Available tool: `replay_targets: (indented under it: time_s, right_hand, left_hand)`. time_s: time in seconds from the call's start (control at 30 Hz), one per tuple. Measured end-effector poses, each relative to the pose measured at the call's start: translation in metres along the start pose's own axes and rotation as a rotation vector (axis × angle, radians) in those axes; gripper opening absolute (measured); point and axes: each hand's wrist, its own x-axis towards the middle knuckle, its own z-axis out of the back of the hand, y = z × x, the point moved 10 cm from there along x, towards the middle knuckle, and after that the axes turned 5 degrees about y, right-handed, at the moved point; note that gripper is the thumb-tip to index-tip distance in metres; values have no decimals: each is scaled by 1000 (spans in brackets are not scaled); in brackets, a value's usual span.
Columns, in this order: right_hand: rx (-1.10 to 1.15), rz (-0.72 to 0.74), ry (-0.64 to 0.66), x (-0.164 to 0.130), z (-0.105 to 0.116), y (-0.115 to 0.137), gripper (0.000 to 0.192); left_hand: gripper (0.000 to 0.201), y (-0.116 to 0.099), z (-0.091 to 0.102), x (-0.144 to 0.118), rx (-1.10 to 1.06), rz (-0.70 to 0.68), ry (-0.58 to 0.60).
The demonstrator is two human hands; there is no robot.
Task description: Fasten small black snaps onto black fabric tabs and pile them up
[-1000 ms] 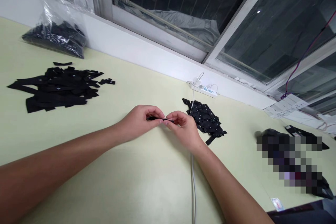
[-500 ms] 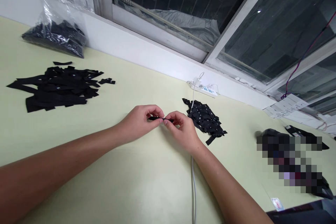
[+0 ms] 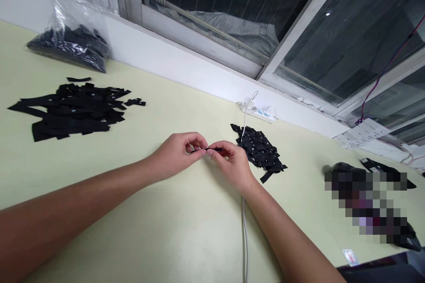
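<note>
Between my two hands is a short black fabric strip [image 3: 216, 149], held just above the pale green table. My left hand [image 3: 182, 152] pinches its left end between thumb and fingertips. My right hand [image 3: 231, 161] pinches it from the other side, with the fingertips of both hands nearly touching. The fingers cover much of the strip. Close to my right hand lies a pile of short black strips [image 3: 260, 148] with small white marks. Farther off on the left is a larger heap of black strips [image 3: 79, 110].
A clear plastic bag [image 3: 69, 44] with black pieces inside stands at the back left. By the wall sits a white power strip [image 3: 259, 112]; its cable [image 3: 245, 239] runs under my right forearm. Black items, partly blurred out, lie on the right near a small card [image 3: 350, 257].
The strip has shifted slightly to the right between my fingertips: less of it shows at the left hand, more at the right. My arms stay almost in place.
</note>
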Motion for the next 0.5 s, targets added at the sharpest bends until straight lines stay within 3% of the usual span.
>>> replay_targets:
  time_s: [0.3, 0.5]
  right_hand:
    - [-10, -3, -22, 0, 2, 2, 14]
    - [-13, 23, -101, 0, 19, 6, 15]
  left_hand:
    - [17, 0, 0, 0, 4, 7, 7]
    - [26, 3, 6, 1, 46, 15, -33]
